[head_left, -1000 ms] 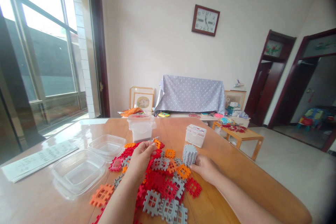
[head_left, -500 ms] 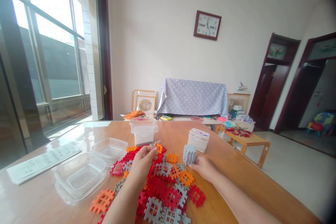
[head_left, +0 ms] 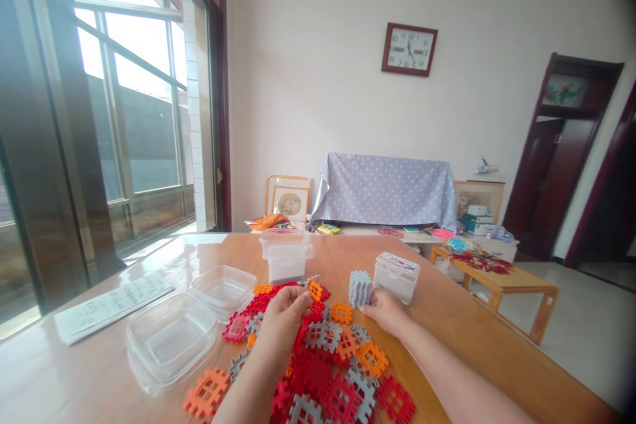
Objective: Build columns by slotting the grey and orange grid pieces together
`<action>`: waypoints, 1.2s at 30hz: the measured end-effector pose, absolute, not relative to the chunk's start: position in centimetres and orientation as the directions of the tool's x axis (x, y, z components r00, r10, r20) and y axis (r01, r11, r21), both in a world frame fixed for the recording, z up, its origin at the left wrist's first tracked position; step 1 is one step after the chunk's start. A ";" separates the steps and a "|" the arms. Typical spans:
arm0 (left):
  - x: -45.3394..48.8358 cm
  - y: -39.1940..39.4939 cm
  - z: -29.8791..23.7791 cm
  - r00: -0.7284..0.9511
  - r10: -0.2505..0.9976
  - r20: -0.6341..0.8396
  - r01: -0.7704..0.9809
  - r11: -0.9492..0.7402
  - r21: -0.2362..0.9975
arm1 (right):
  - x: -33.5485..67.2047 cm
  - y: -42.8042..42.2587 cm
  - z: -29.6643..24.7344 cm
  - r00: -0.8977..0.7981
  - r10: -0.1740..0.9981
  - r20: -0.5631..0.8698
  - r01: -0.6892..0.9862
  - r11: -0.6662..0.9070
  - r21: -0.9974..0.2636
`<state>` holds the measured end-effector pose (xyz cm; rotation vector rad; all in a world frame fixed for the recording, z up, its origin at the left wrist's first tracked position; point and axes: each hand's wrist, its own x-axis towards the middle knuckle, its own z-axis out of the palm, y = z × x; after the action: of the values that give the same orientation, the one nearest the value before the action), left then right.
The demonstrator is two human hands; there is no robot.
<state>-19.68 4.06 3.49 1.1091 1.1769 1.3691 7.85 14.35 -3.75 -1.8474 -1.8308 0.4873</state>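
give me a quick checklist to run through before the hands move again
1. Right hand gripping the gray stack: ok.
2. Left hand holding a piece: cannot tell; its fingertips meet, but the pinch is hidden.
3. Loose pieces lying singly: not ok, they overlap in a red, orange and gray heap.
4. Plastic trays uncovered: ok.
5. Paper sheets apart from the heap: ok, beyond the trays.

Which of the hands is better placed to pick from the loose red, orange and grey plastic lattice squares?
Probably the left hand: it is right at those plastic squares, though whether it already pinches one is unclear. The right hand is occupied, holding a blocky grey plastic stack.
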 end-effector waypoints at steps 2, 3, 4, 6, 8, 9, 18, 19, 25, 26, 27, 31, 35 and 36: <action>-19.7 4.1 3.5 -0.110 0.993 0.038 -0.104 -0.050 0.993 | 7.6 15.1 -3.9 0.041 0.994 0.098 0.828 0.021 -0.560; -19.7 4.1 3.5 -0.113 0.993 0.039 -0.100 -0.051 0.994 | 7.4 15.5 -4.0 0.041 0.994 0.103 0.832 0.023 -0.554; -19.7 4.1 3.5 -0.115 0.992 0.042 -0.097 -0.053 0.994 | 7.2 15.9 -4.1 0.041 0.994 0.106 0.835 0.025 -0.549; -19.7 4.2 3.3 -0.123 0.991 0.048 -0.092 -0.059 0.994 | 6.8 16.6 -4.3 0.036 0.993 0.110 0.842 0.029 -0.539; -19.7 4.4 3.1 -0.141 0.989 0.051 -0.093 -0.064 0.994 | 6.4 17.3 -4.5 0.029 0.993 0.111 0.849 0.034 -0.528; -19.7 4.5 3.0 -0.153 0.987 0.051 -0.094 -0.066 0.993 | 6.2 17.7 -4.6 0.024 0.993 0.111 0.852 0.038 -0.522; -19.8 4.8 3.0 -0.190 0.981 0.034 -0.079 -0.050 0.996 | 5.0 19.5 -5.0 -0.004 0.994 0.114 0.861 0.062 -0.506; -19.9 4.8 3.1 -0.185 0.982 0.034 -0.075 -0.048 0.996 | 5.0 19.6 -5.0 -0.005 0.993 0.114 0.858 0.063 -0.509; -20.0 5.0 2.9 -0.181 0.983 0.036 -0.057 -0.047 0.997 | 5.1 18.9 -5.1 -0.019 0.990 0.137 0.824 0.093 -0.558; -20.0 5.0 2.9 -0.180 0.983 0.036 -0.057 -0.047 0.997 | 5.1 18.8 -5.1 -0.025 0.990 0.139 0.815 0.101 -0.571; -20.0 5.0 2.8 -0.179 0.983 0.036 -0.058 -0.047 0.997 | 5.2 18.7 -5.1 -0.029 0.990 0.139 0.804 0.106 -0.585; -20.0 4.9 2.8 -0.168 0.985 0.029 -0.067 -0.040 0.997 | 5.4 18.6 -5.4 -0.014 0.991 0.134 0.757 0.098 -0.646; -20.0 4.6 3.1 -0.156 0.987 0.041 -0.061 -0.051 0.997 | 6.0 17.8 -5.4 0.013 0.995 0.104 0.687 0.067 -0.724; -20.0 4.6 3.2 -0.155 0.987 0.046 -0.059 -0.056 0.997 | 6.1 17.4 -5.3 0.016 0.995 0.095 0.665 0.060 -0.744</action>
<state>-20.03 4.58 3.15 1.1232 1.2491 1.3892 6.11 17.39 -5.28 -1.6692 -1.7138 0.6724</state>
